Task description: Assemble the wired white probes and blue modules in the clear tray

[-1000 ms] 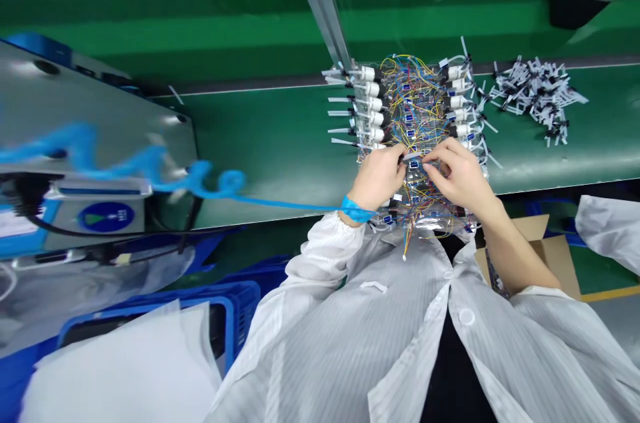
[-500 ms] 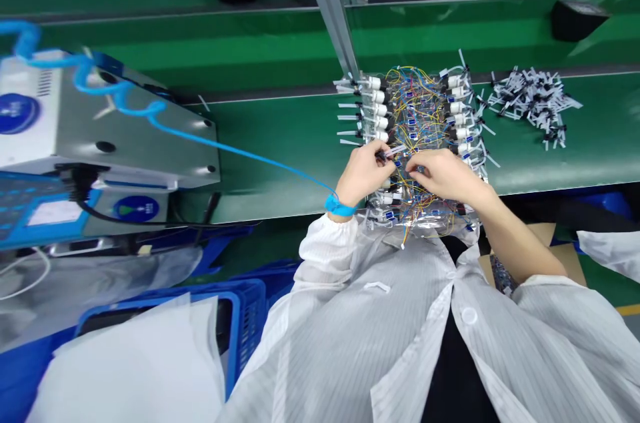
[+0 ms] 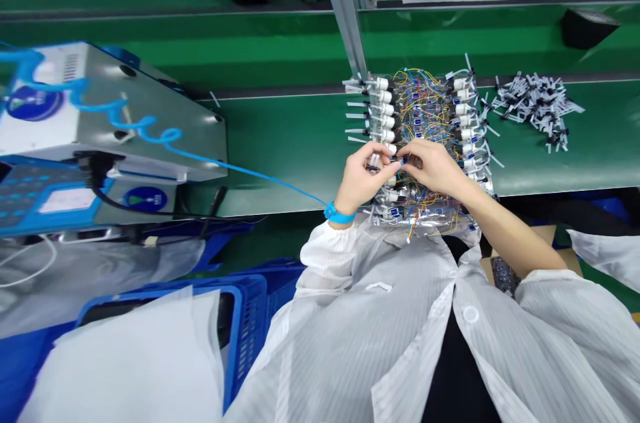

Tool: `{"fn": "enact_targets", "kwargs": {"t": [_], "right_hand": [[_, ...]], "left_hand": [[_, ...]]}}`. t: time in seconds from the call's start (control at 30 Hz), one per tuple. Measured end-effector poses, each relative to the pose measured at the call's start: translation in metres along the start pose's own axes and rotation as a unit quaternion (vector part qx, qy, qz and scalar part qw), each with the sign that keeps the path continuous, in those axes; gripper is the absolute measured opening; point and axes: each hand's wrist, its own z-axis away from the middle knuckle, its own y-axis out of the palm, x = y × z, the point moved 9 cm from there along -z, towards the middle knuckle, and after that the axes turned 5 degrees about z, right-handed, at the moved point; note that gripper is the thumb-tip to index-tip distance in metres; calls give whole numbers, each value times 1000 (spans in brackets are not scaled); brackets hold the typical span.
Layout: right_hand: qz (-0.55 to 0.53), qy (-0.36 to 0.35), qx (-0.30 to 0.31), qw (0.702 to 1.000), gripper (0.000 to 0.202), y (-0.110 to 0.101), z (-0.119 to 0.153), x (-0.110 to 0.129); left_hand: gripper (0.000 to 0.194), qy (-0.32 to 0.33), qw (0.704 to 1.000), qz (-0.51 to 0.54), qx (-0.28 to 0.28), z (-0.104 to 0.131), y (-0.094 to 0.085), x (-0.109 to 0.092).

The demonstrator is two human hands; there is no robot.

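Rows of wired assemblies (image 3: 417,103), with white cylinders at both sides and yellow, blue and red wires between, lie on the green bench in front of me. My left hand (image 3: 367,173), with a blue strap at the wrist, is closed over the left side of the lower rows. Its fingertips pinch a part too small to make out. Close beside it, my right hand (image 3: 431,166) is also pinched, its fingertips nearly meeting the left ones over the wires; what they hold is hidden. Right of the assemblies is a pile of small black-and-white pieces (image 3: 537,103).
A metal instrument box (image 3: 170,123) stands at the left, with a coiled blue cord (image 3: 250,172) running to my left wrist. A metal post (image 3: 345,9) rises behind the assemblies. Black blocks (image 3: 587,28) sit at the back right. A blue crate (image 3: 253,323) with white sheets is lower left.
My right hand has moved left and slightly up, bringing its fingertips to those of my left hand. The pale strips that stuck out from my left fingers no longer show there. The view has shifted slightly.
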Motion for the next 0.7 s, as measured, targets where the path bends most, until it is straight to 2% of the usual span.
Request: {"fn": "enact_targets", "kwargs": {"t": [0.2, 0.27, 0.33, 0.4, 0.53, 0.7], "right_hand": [[-18, -10, -21, 1000, 20, -12, 3, 5], [-24, -14, -47, 999, 23, -23, 7, 5], [-10, -4, -71, 997, 22, -37, 15, -1], [21, 0, -47, 999, 19, -42, 24, -8], [87, -18, 71, 994, 19, -28, 43, -21], [119, -9, 89, 989, 19, -18, 47, -29]], "left_hand": [[28, -37, 995, -74, 60, -7, 11, -1], [37, -45, 992, -93, 67, -10, 12, 0], [37, -44, 991, -109, 63, -11, 12, 0], [30, -41, 991, -117, 55, -11, 10, -1], [25, -34, 993, -103, 35, -10, 9, -6], [24, -32, 996, -84, 19, -7, 8, -9]]}}
